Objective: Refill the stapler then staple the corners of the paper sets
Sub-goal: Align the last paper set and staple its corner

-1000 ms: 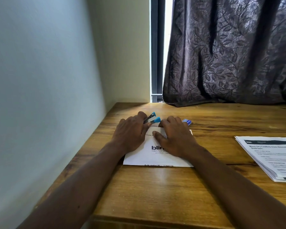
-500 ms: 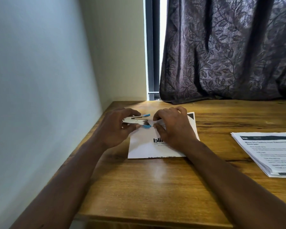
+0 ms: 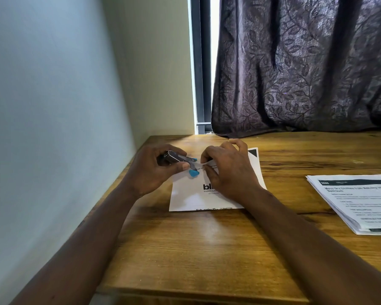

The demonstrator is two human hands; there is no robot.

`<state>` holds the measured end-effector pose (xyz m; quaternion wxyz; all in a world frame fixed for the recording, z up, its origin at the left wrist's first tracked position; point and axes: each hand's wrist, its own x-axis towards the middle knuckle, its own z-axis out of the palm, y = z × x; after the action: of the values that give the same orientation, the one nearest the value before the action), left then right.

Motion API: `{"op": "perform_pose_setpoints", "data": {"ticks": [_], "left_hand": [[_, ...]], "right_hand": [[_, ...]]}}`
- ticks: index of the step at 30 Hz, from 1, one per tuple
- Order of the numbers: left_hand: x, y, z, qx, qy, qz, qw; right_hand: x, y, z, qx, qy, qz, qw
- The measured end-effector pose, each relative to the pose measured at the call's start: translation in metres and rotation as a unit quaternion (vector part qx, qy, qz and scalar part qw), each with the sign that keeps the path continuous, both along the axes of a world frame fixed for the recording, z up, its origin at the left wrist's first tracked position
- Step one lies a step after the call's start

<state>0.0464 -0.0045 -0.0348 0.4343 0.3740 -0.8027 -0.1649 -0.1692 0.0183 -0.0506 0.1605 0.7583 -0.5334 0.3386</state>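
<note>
Gripping a small blue-tipped stapler [image 3: 180, 159] in the left hand [image 3: 150, 170], a person pinches a corner of the paper set [image 3: 189, 194] on the table [image 3: 207, 249] with the right hand [image 3: 229, 172], where loose sheets could slip and the staple miss.

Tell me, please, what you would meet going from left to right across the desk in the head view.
left hand → stapler → right hand → stack of printed papers. The printed sheet lies under both hands, so I leave it out of the order.
</note>
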Motion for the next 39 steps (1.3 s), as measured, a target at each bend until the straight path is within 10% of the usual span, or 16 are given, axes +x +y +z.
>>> {"op": "perform_pose_setpoints", "data": {"ticks": [39], "left_hand": [[0.001, -0.008, -0.006, 0.017, -0.025, -0.033, 0.999]], "right_hand": [[0.008, -0.007, -0.013, 0.065, -0.041, 0.085, 0.993]]}}
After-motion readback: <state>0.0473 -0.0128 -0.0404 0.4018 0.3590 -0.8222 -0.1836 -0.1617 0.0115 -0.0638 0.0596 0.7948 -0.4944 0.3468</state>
